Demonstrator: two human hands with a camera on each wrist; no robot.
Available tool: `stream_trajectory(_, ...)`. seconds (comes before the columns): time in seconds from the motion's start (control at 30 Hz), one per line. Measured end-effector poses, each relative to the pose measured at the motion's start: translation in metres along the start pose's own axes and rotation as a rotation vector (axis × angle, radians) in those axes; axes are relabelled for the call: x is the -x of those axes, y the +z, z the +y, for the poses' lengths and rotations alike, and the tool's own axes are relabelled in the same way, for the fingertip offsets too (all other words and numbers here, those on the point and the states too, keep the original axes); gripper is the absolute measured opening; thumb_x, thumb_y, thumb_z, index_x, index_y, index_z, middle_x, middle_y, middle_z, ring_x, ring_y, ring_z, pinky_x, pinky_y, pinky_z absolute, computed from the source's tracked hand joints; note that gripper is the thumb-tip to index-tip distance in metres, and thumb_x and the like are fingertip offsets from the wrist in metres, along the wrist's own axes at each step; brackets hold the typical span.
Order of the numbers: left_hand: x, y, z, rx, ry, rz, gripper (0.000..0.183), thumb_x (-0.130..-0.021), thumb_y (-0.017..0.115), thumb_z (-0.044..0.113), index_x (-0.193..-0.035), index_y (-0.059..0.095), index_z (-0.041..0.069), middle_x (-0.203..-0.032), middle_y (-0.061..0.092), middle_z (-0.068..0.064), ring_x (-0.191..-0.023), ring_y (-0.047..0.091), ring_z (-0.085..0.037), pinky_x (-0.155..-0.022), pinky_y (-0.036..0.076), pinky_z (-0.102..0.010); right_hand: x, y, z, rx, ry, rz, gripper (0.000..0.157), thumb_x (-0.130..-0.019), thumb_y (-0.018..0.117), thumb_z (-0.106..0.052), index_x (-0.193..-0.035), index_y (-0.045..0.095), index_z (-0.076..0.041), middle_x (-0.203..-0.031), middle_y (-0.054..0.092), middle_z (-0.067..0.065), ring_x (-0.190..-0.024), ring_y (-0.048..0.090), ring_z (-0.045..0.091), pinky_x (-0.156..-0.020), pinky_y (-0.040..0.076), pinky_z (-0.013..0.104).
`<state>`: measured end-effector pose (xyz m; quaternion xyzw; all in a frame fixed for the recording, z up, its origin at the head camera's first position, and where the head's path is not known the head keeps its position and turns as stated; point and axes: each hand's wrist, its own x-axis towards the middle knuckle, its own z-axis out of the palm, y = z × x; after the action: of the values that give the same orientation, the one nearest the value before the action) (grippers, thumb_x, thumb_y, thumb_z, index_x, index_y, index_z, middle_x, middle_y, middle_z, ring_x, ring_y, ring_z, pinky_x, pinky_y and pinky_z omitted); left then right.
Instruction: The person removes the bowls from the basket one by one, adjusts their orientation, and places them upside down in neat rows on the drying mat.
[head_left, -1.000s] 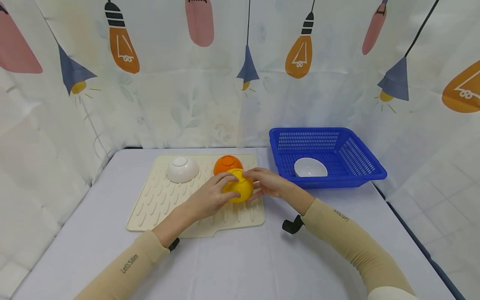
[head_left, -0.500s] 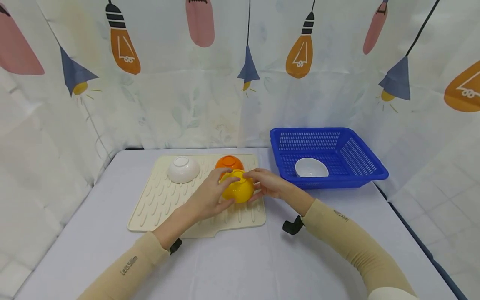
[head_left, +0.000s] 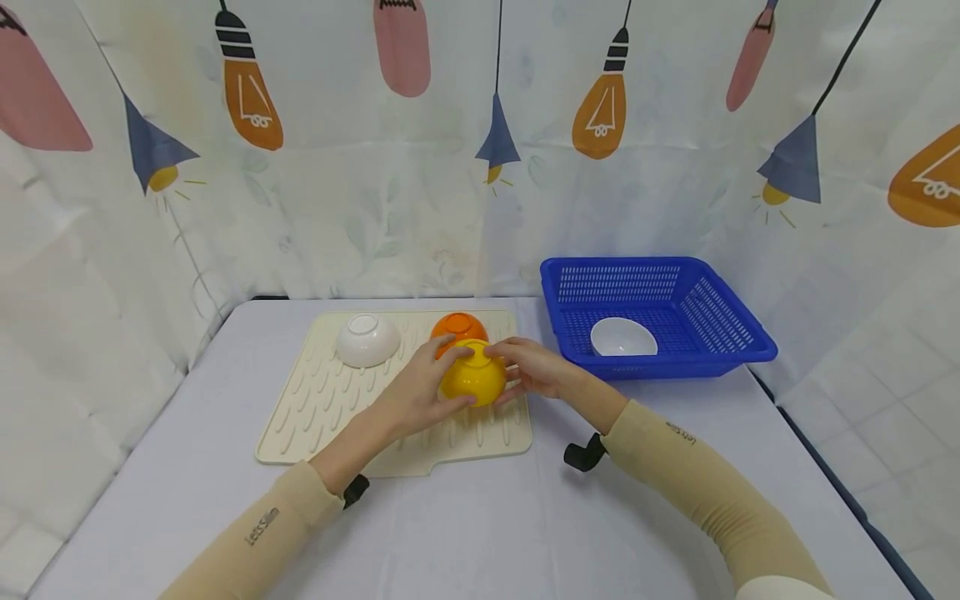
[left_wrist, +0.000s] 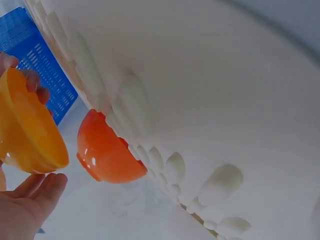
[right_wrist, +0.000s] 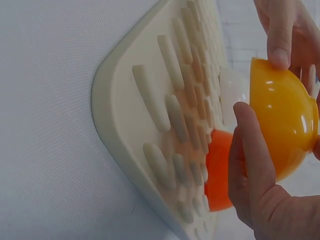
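Between my two hands an upside-down yellow bowl [head_left: 476, 385] is held just above the cream drying mat [head_left: 315, 417]. My left hand [head_left: 417, 385] grips its left side, thumb low near the rim and fingers up by the foot. On the other side, my right hand [head_left: 537, 367] holds it with thumb and fingers spread around the wall. The left wrist view shows the yellow bowl [left_wrist: 30, 127] tilted in the frame, apart from an orange bowl [left_wrist: 112, 152]. That orange bowl [head_left: 457, 324] stands upside down right behind it on the mat.
A white bowl [head_left: 367, 342] sits upside down at the mat's back left. To the right stands a blue perforated basket [head_left: 660, 367] with another white bowl [head_left: 622, 337] in it. A white cloth [head_left: 480, 533] covers the table; a printed curtain [head_left: 322, 208] hangs behind.
My left hand has shifted its hold on the yellow bowl, its fingers now higher near the foot. The right hand and the bowl have stayed almost in place.
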<state>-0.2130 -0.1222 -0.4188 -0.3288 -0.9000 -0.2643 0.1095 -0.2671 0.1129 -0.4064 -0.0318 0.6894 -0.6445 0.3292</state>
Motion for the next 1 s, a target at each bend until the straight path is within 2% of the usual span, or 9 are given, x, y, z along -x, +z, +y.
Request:
stream_trajectory(0.37,-0.0027,0.0022,-0.0005,0.017,-0.011,-0.023,0.067,-0.087,0.085,0.035,-0.140,0.053,0.011,-0.146,0.046,-0.021,-0.129,0.051,-0.040,-0.106,0.047,-0.053,0.0029,0.0022,0.0005,0.019,-0.022,0.008,0.056,-0.102,0.062,-0.032,-0.142,0.041,0.001,-0.138,0.048,0.020,-0.113,0.060,0.035,-0.079,0.061,0.046)
stream_trajectory(0.67,-0.0029,-0.0008,-0.0048,0.032,-0.018,-0.010,0.066,-0.086,0.085,0.035,-0.140,0.054,0.011,-0.145,0.049,-0.018,-0.127,0.052,-0.038,-0.107,0.046,-0.053,0.0026,0.0012,0.0025,-0.009,-0.038,0.000,0.061,-0.103,0.064,-0.033,-0.147,0.034,-0.005,-0.144,0.044,0.020,-0.119,0.058,0.036,-0.083,0.060,0.047)
stream_trajectory(0.83,-0.0029,-0.0038,-0.0061,0.048,-0.015,-0.005,0.066,-0.087,0.085,0.034,-0.139,0.054,0.010,-0.143,0.050,-0.016,-0.127,0.052,-0.036,-0.109,0.045,-0.051,0.0030,-0.0017,0.0044,-0.031,-0.058,-0.045,0.060,-0.102,0.063,-0.018,-0.151,0.031,-0.006,-0.145,0.045,0.022,-0.121,0.058,0.037,-0.089,0.057,0.049)
stream_trajectory(1.0,-0.0038,-0.0058,-0.0074,0.061,-0.006,0.005,0.066,-0.086,0.086,0.033,-0.138,0.054,0.009,-0.141,0.052,-0.014,-0.127,0.052,-0.034,-0.109,0.044,-0.050,0.0052,-0.0029,0.0061,0.038,-0.101,-0.054,0.072,-0.093,0.072,-0.001,-0.153,0.032,-0.006,-0.151,0.037,0.023,-0.116,0.062,0.035,-0.092,0.057,0.046)
